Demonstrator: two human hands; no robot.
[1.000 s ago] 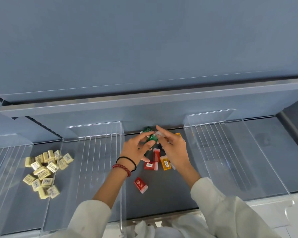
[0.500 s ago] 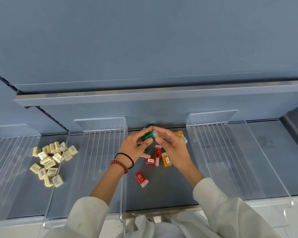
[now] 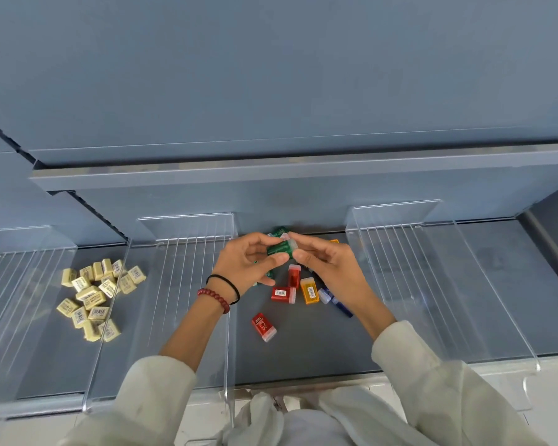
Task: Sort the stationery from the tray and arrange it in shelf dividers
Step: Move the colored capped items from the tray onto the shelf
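Observation:
A small green sharpener (image 3: 280,248) is pinched between the fingertips of my left hand (image 3: 245,263) and my right hand (image 3: 327,267), above the middle shelf bay. Under them on the dark shelf lie more small sharpeners: a red one standing (image 3: 294,276), a red one lying flat (image 3: 283,294), an orange one (image 3: 310,290), blue ones (image 3: 335,300) partly hidden by my right wrist, and a lone red one (image 3: 264,327) nearer the front. Another green one (image 3: 279,230) shows behind my fingers.
Clear acrylic shelf dividers (image 3: 229,317) (image 3: 397,278) bound the middle bay. In the bay to the left is a pile of several yellow erasers (image 3: 94,294). The far-right bay (image 3: 512,284) holds nothing visible. A grey shelf lip (image 3: 271,170) overhangs at the back.
Both hands stayed over the middle bay and turned the green sharpener between their fingertips. The camera shifted a little, so the shelf appears moved right.

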